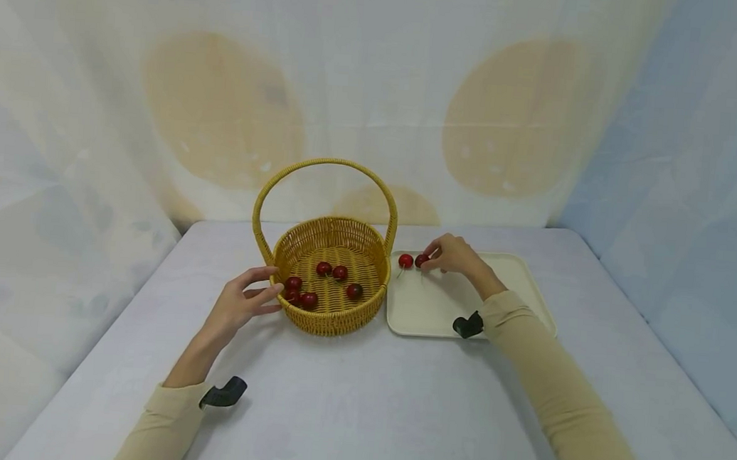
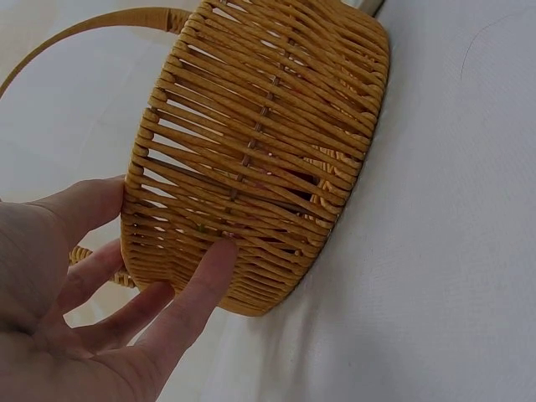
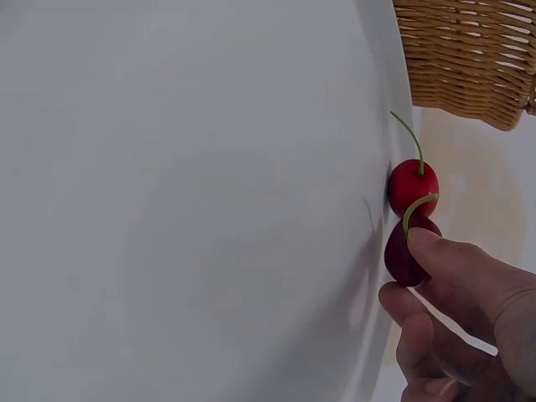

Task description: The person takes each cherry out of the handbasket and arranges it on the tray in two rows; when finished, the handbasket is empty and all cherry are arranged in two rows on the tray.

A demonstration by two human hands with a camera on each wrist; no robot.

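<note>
Counter | left hand, fingers spread, touching the yellow basket at rim and outer wall | dark red cherries inside it | white tray just right of basket | right hand pinching a dark cherry at tray's far left corner, bright red cherry just beside | patterned cloth behind

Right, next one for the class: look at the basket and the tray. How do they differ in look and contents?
The basket is round, woven and golden yellow; the tray is smooth, pale and roughly rectangular. The basket has a tall arched handle; the tray shows none. At least six cherries lie in the basket, but only two show at the tray, one pinched by the right hand. Both rest on the table.
</note>
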